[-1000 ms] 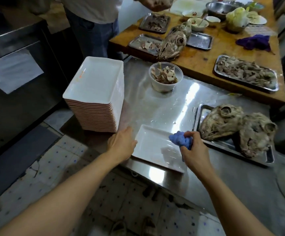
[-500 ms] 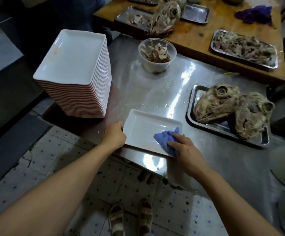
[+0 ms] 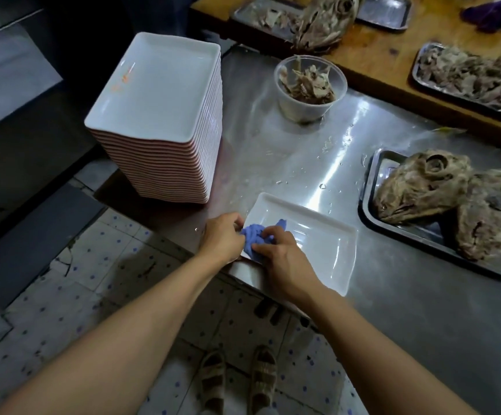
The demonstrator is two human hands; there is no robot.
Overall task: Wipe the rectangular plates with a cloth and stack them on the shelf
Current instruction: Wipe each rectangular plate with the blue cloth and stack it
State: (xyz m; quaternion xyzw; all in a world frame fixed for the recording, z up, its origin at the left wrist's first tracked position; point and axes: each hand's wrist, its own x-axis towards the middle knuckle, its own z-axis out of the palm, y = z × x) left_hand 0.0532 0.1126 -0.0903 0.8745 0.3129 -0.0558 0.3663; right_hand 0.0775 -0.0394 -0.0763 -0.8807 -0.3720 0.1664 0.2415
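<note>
**Q:** Plate [image 3: 318,244] position and grip, please?

**A:** White rectangular plate, flat on the steel counter [image 3: 273,115], at the counter's near edge; the tall plate stack [image 3: 159,115] stands on the same counter, farther from that edge and nearer its left end. My left hand [image 3: 222,238] curls its fingers over the plate's left short rim. My right hand [image 3: 285,265] pinches the bunched blue cloth [image 3: 255,236] against the plate's left end, fingers curled round it.

**Q:** How is the wipe best done?

**A:** I judge: keep the left hand pinning the rim so the plate cannot slide off the counter edge, then draw the cloth along the well toward the right rim, working into the corners. The droplets on the counter suggest checking the underside too.
</note>
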